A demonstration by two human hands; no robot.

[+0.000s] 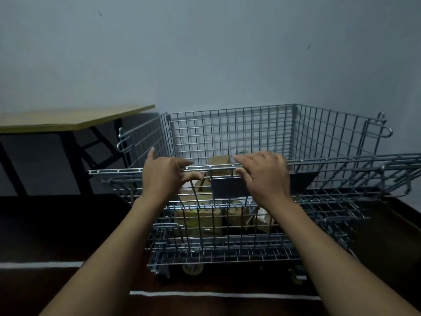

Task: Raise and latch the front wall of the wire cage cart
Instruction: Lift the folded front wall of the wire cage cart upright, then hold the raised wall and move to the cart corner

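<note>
A silver wire cage cart (230, 131) on castors stands against the wall. Its hinged front wall (118, 171) is tilted toward me, with its top rail at about half the height of the side walls. My left hand (165, 176) grips that top rail left of centre, fingers curled under it. My right hand (264, 176) holds the same rail right of centre, above a dark label plate (230, 188). Wire latch loops stick out at the left corner (120, 142) and the right corner (385, 131) of the side walls.
Cardboard boxes (200, 217) lie inside the cart. A wooden table (68, 117) with black legs stands to the left, close to the cart's left wall. White lines (223, 294) mark the dark floor in front. The wall is right behind the cart.
</note>
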